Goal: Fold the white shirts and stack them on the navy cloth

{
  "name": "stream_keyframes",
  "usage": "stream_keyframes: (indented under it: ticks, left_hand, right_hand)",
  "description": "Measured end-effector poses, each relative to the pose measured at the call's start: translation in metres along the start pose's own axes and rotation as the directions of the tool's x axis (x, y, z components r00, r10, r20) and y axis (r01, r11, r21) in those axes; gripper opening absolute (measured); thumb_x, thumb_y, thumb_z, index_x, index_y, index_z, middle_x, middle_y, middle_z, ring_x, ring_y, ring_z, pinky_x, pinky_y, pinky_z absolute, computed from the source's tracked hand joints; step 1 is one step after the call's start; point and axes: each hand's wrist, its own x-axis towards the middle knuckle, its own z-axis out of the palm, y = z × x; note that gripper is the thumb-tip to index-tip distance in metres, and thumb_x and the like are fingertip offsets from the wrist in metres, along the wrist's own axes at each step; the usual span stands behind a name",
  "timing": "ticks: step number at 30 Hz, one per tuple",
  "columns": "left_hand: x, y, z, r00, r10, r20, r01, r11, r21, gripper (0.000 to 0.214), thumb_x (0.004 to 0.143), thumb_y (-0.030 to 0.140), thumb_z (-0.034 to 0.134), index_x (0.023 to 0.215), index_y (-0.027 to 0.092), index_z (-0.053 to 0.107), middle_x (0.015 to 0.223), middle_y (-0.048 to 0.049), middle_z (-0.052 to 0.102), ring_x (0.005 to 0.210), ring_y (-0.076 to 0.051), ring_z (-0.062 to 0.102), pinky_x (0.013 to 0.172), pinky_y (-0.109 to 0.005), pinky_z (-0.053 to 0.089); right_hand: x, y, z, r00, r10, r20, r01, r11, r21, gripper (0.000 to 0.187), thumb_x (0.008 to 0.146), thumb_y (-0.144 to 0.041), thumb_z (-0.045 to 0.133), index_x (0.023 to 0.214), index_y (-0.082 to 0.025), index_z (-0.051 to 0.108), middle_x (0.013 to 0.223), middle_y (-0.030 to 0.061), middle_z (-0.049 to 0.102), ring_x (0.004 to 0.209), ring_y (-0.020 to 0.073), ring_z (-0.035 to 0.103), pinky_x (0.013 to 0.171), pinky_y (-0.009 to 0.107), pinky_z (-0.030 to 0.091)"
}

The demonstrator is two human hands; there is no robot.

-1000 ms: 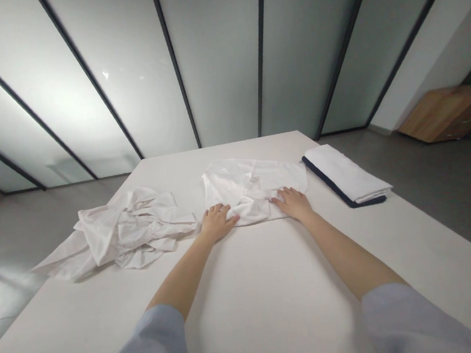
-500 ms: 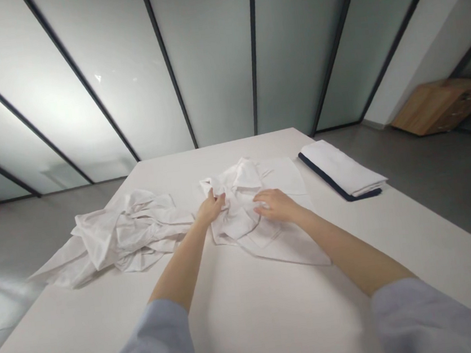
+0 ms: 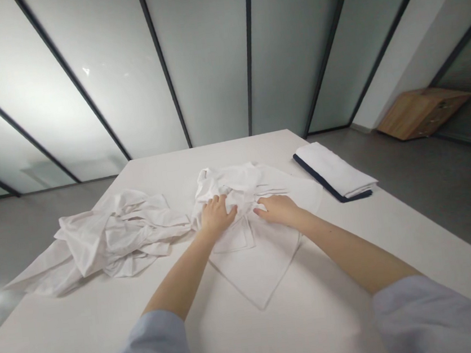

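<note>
A white shirt (image 3: pixel 259 276) lies rumpled in the middle of the table. Its near part is spread into a flat point towards me, with a pocket-like stitched square on it. My left hand (image 3: pixel 217 218) rests on the bunched part, fingers spread over the cloth and thumb held apart. Opposite it, my right hand (image 3: pixel 281 210) has its fingers curled and thumb brought near them, with a fold of the shirt between. The fabric under both palms is hidden.
Another crumpled white cloth (image 3: pixel 114 235) is heaped at the left, its edge close to the shirt. At the right lies a folded white cloth (image 3: pixel 336 168) over a dark one (image 3: pixel 318 177). Beyond the white table (image 3: pixel 254 344) stand frosted glass panels (image 3: pixel 209 60) and a wooden cabinet (image 3: pixel 411 117).
The shirt has been turned and spread: its flat corner now points towards me instead of to the right. My left hand has gone from a thumb-up grasp to lying palm down.
</note>
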Motion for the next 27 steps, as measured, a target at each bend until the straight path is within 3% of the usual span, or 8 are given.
stream_keyframes:
  ticks: [2,4,8,13,17,21,24,27]
  left_hand:
    - [-0.005,0.003,0.004,0.991,0.010,0.133,-0.011,1.000,0.008,0.058,0.086,0.064,0.040,0.118,0.018,0.057,0.116,-0.0145,0.059,0.112,-0.031,0.055,0.093,-0.043,0.041]
    - [-0.006,-0.001,0.010,0.985,0.033,0.171,-0.037,0.999,0.021,0.064,0.083,0.069,0.041,0.116,0.018,0.058,0.122,-0.0161,0.057,0.116,-0.032,0.053,0.095,-0.045,0.039]
    - [-0.004,-0.017,0.023,0.979,0.108,0.175,-0.116,0.993,0.031,0.073,0.083,0.070,0.040,0.133,0.018,0.047,0.145,-0.0175,0.041,0.135,-0.033,0.035,0.109,-0.050,0.025]
    - [0.002,-0.015,0.031,0.964,0.089,0.251,-0.101,0.994,0.037,0.085,0.081,0.073,0.037,0.144,0.016,0.034,0.155,-0.0175,0.026,0.144,-0.032,0.017,0.113,-0.054,0.016]
    - [0.004,0.001,0.030,0.982,0.017,0.187,-0.029,0.998,0.062,0.081,0.077,0.075,0.043,0.134,0.018,0.046,0.144,-0.0200,0.041,0.135,-0.036,0.033,0.107,-0.058,0.025]
    - [0.003,0.007,0.033,0.995,-0.028,0.092,0.025,0.999,0.036,0.059,0.088,0.061,0.040,0.135,0.025,0.046,0.139,-0.0155,0.046,0.131,-0.033,0.038,0.105,-0.057,0.027]
    - [0.006,-0.001,0.036,0.997,-0.003,0.076,0.011,0.995,-0.104,0.041,0.094,0.042,0.035,0.125,0.025,0.056,0.135,-0.0106,0.052,0.127,-0.027,0.043,0.107,-0.050,0.028]
    - [0.013,-0.015,0.038,1.000,-0.014,-0.013,0.009,0.941,-0.338,0.041,0.095,0.032,0.030,0.110,0.019,0.065,0.122,-0.0096,0.062,0.117,-0.022,0.053,0.102,-0.038,0.037]
  right_hand:
    - [0.008,0.008,-0.002,0.996,-0.084,-0.041,0.085,0.996,0.020,0.041,0.094,-0.045,0.041,0.121,-0.021,0.062,0.112,0.0112,0.068,0.104,0.0258,0.062,0.088,0.035,0.043]
    - [0.014,0.020,0.006,0.992,-0.106,-0.072,0.106,0.994,-0.013,0.042,0.093,-0.041,0.043,0.128,-0.021,0.057,0.130,0.0124,0.059,0.120,0.0264,0.053,0.098,0.037,0.038]
    - [0.014,0.032,0.035,0.993,0.066,-0.097,-0.074,0.994,-0.082,0.057,0.095,-0.048,0.037,0.142,-0.016,0.041,0.151,0.0158,0.035,0.136,0.0313,0.034,0.105,0.045,0.030]
    - [-0.003,0.015,0.036,0.987,0.119,-0.109,-0.130,0.986,-0.104,0.056,0.093,-0.049,0.041,0.134,-0.012,0.048,0.131,0.0214,0.054,0.119,0.0330,0.050,0.096,0.044,0.036]
    - [-0.008,0.014,0.022,0.993,0.089,-0.075,-0.092,0.995,-0.042,0.043,0.094,-0.044,0.041,0.122,-0.016,0.058,0.116,0.0155,0.063,0.103,0.0262,0.059,0.088,0.035,0.039]
    - [-0.004,0.029,0.033,0.980,0.105,-0.167,-0.101,0.994,0.034,0.036,0.093,-0.040,0.044,0.115,-0.018,0.064,0.115,0.0127,0.061,0.107,0.0249,0.054,0.089,0.033,0.038]
    - [0.000,0.040,0.047,0.963,0.160,-0.216,-0.131,0.981,0.145,0.037,0.095,-0.039,0.042,0.118,-0.020,0.064,0.121,0.0106,0.060,0.112,0.0238,0.051,0.094,0.034,0.037]
    - [0.003,0.047,0.054,0.960,0.186,-0.211,-0.149,0.972,0.181,0.037,0.092,-0.035,0.046,0.124,-0.021,0.061,0.131,0.0101,0.055,0.120,0.0247,0.047,0.098,0.035,0.036]
